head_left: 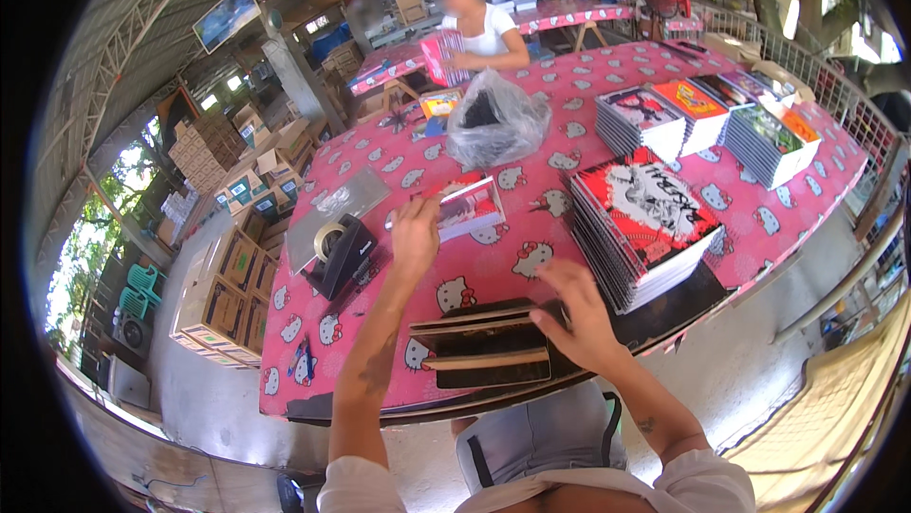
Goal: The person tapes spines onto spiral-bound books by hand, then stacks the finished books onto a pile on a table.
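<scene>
My left hand (416, 230) is over the left end of a shallow red-and-white open box (472, 209), its fingers curled down. A small pale edge shows beside them, but what they hold is hidden. My right hand (575, 316) has its fingers apart and holds nothing. It hovers by the right end of a dark wooden frame with ledges (489, 347) at the table's near edge. To its right stands a tall stack of spiral notebooks (645, 219) with red, white and black covers. A black tape dispenser (343, 261) sits left of my left hand.
A clear plastic sheet (346, 200) lies behind the dispenser on the pink-patterned table (380, 361). Farther back is a clear plastic bag (498, 124) with something dark inside. More notebook stacks (645, 119) stand at right. Across the table, a person (479, 34) handles a pink item.
</scene>
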Demonstrator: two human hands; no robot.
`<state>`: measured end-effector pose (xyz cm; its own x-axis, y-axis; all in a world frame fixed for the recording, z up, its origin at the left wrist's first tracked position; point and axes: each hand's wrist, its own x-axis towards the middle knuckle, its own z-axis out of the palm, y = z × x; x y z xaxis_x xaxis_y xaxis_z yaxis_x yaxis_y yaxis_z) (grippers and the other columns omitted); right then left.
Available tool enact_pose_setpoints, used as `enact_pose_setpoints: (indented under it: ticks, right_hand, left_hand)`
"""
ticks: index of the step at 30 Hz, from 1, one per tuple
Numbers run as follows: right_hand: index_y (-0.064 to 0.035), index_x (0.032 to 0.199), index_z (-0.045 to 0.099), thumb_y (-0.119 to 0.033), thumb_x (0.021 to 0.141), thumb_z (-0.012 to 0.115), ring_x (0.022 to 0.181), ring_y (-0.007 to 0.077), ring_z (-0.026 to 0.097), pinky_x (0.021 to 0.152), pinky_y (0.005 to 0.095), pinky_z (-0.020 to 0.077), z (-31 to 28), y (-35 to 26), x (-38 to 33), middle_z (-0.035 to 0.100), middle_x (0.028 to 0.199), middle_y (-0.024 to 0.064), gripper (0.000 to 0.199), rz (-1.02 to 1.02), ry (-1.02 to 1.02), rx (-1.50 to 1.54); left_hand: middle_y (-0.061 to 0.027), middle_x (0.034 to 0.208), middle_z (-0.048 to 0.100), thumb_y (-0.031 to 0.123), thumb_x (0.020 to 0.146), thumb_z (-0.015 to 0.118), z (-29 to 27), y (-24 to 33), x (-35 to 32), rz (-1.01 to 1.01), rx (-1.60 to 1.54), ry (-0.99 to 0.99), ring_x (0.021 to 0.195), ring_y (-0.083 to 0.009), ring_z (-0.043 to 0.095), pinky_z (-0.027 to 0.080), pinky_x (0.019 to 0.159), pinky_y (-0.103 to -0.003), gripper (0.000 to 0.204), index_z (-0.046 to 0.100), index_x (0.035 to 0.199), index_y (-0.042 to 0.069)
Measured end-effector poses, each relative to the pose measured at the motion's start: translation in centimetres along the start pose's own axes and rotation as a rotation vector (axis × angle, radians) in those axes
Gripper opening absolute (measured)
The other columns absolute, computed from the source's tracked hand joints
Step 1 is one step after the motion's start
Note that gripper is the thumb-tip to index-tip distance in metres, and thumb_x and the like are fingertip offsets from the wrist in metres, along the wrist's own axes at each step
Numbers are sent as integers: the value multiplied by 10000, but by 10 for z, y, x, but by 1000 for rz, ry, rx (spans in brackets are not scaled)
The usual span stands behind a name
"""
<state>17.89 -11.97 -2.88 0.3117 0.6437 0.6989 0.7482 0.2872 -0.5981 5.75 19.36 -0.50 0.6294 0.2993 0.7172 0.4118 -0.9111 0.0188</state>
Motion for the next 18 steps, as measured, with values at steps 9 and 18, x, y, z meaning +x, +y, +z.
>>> enact_pose_setpoints:
  ticks: [9,18]
  right_hand:
    - [-5,1018,590,-113,895,801,840,196,704,780,305,544,28,27,-19,723,908,106,268,295,-24,425]
    - [-11,1201,624,-142,926,778,984,186,647,872,311,501,34,25,-19,669,1093,103,342,302,-64,418]
  left_hand:
    - [-67,825,617,25,914,657,-172,114,-7,220,-288,-98,777,-251,596,372,777,-377,237,713,1144,48]
    - [-52,864,643,56,892,689,-155,114,-28,253,-228,-126,784,-236,603,369,778,-389,248,699,1140,56]
